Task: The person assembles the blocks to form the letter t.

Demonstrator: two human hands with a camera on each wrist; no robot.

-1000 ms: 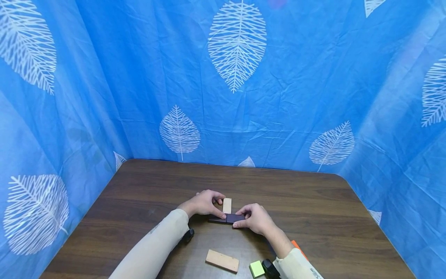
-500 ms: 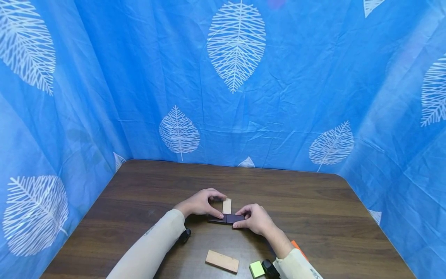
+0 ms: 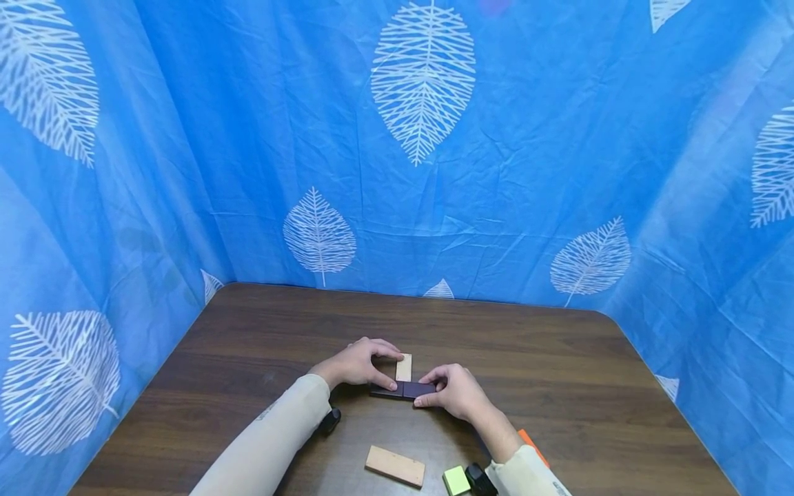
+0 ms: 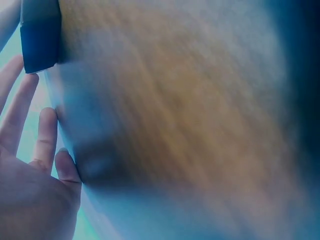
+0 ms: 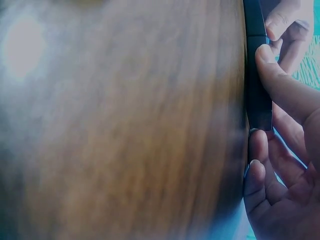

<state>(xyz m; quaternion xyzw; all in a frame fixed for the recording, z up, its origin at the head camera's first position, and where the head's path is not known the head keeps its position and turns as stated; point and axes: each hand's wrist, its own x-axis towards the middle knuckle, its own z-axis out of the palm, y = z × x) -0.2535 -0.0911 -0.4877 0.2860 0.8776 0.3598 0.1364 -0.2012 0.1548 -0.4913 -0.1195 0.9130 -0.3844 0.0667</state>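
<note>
Two dark flat blocks lie end to end on the table: the left dark block [image 3: 386,392] and the right dark block [image 3: 419,390]. Behind their joint a pale wooden block [image 3: 404,368] points away from me. My left hand [image 3: 355,364] rests its thumb on the left dark block, and its index finger touches the far end of the pale block. Its other fingers look mostly straight in the left wrist view. My right hand [image 3: 460,394] pinches the right dark block between thumb and fingers; the right wrist view shows the thumb on that block's face, near the joint.
Nearer me on the brown table [image 3: 279,324] lies another pale wooden block [image 3: 395,466]. A yellow-green block [image 3: 456,480] sits beside my right wrist's camera. An orange piece [image 3: 533,448] is partly hidden by my right forearm. Blue curtains [image 3: 496,172] surround the table's far sides.
My left hand and forearm shifted slightly left, its thumb sliding away from the joint and its index finger coming onto the pale block's end. My right hand stays put on its dark block.
</note>
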